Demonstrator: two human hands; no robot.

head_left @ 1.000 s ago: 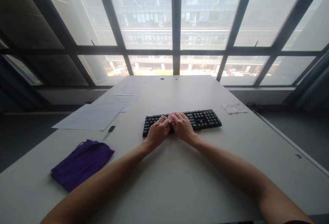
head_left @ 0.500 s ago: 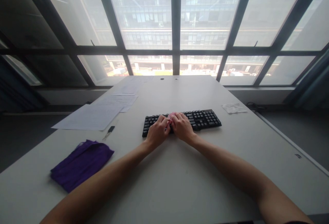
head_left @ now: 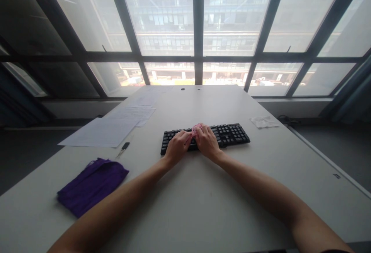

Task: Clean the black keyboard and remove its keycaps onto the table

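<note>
A black keyboard (head_left: pixel 230 134) lies across the white table in front of me. Above its middle is a small coil of pink cord (head_left: pixel 197 128), partly hidden by my fingers; I cannot tell whether it is a cable or a string. My right hand (head_left: pixel 207 142) is closed around the coil's right side. My left hand (head_left: pixel 177 144) has its fingers pinched together at the coil's left edge, over the left part of the keys. Both hands are close together, and their fingertips are partly hidden.
On the left lie a folded purple cloth bag (head_left: pixel 92 185), a small black tag-like piece (head_left: pixel 125 146) with a pale strip, and several paper sheets (head_left: pixel 101 131). A crumpled white wrapper (head_left: pixel 263 122) rests near the table's right edge. Large windows (head_left: pixel 165 13) stand beyond the table (head_left: pixel 214 202).
My hands have drawn slightly apart, the right one shifting a little to the right with the coil. More of the pink coil shows between them. The keyboard has stayed in place.
</note>
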